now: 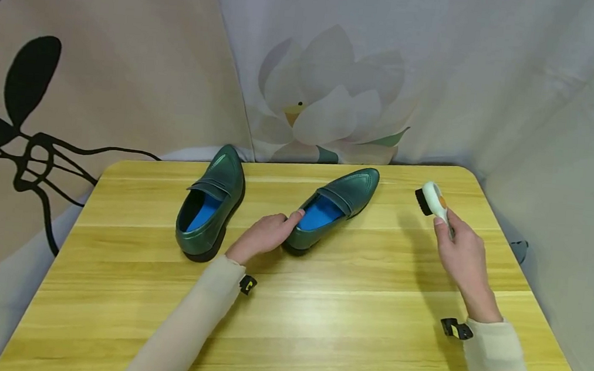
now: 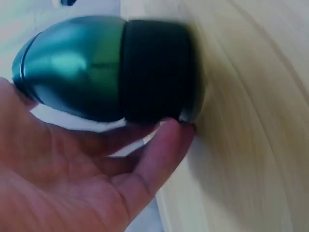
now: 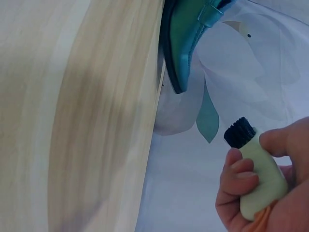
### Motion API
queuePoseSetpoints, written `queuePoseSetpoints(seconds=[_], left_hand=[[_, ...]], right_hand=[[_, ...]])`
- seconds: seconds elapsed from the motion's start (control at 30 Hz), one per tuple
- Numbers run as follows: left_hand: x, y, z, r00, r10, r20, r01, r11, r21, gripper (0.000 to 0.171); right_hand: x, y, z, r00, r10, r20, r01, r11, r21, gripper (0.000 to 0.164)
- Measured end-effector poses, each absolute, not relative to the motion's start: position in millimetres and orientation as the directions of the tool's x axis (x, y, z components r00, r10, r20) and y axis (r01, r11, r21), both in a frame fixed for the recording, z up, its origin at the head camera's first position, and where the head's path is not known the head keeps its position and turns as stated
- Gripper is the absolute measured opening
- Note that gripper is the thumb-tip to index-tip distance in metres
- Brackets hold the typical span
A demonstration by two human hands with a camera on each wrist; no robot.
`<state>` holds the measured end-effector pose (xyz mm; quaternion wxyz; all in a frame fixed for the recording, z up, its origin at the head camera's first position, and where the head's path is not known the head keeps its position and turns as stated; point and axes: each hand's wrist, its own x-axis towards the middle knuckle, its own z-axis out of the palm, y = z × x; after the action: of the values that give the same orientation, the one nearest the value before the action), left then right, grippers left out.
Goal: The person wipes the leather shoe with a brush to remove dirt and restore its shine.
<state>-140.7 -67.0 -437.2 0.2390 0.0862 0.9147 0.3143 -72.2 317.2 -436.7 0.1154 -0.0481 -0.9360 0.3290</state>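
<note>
A green loafer (image 1: 335,199) with a blue insole points toward the back right of the table. My left hand (image 1: 269,232) grips it at the heel, thumb over the rim of the opening. In the left wrist view the fingers lie along the side of its black heel block (image 2: 157,72). My right hand (image 1: 462,250), off to the right above the table, holds a small shoe brush (image 1: 435,199) by its white handle. The brush's black bristles (image 3: 239,132) face left toward the loafer, well apart from it. A matching loafer (image 1: 211,204) stands left of my left hand, untouched.
The wooden table (image 1: 347,343) has rounded back corners. Behind it hangs a pale curtain (image 1: 497,79) with a printed flower, close to the table's back edge. Both sleeves carry a small black wrist device, such as the one by the right cuff (image 1: 456,329).
</note>
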Motion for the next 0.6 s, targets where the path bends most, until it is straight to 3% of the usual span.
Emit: queuePoseSetpoints(seconds=[0.17, 0.3, 0.37, 0.47, 0.6], left_hand=[[-145, -69, -439, -0.897, 0.287, -0.337, 0.015, 0.78, 0.626, 0.088], [-146, -48, -434, -0.94, 0.277, -0.2, 0.11, 0.798, 0.592, 0.1], [-145, -32, -429, -0.946, 0.308, -0.102, 0.218, 0.837, 0.502, 0.104], [-143, -8, -425, -0.933, 0.359, -0.003, 0.345, 0.898, 0.273, 0.112], [-142, 11, -426, -0.94, 0.341, 0.019, 0.342, 0.939, 0.035, 0.117]], right_hand=[[-74, 316, -440, -0.974, 0.16, 0.159, 0.024, 0.774, -0.632, 0.059], [-74, 315, -441, -0.975, 0.149, 0.163, 0.011, 0.772, -0.635, 0.059], [-73, 315, -441, -0.976, 0.15, 0.159, 0.014, 0.77, -0.638, 0.059], [-72, 314, -442, -0.977, 0.148, 0.155, 0.015, 0.767, -0.641, 0.059], [-72, 312, -443, -0.978, 0.144, 0.15, 0.015, 0.767, -0.642, 0.059]])
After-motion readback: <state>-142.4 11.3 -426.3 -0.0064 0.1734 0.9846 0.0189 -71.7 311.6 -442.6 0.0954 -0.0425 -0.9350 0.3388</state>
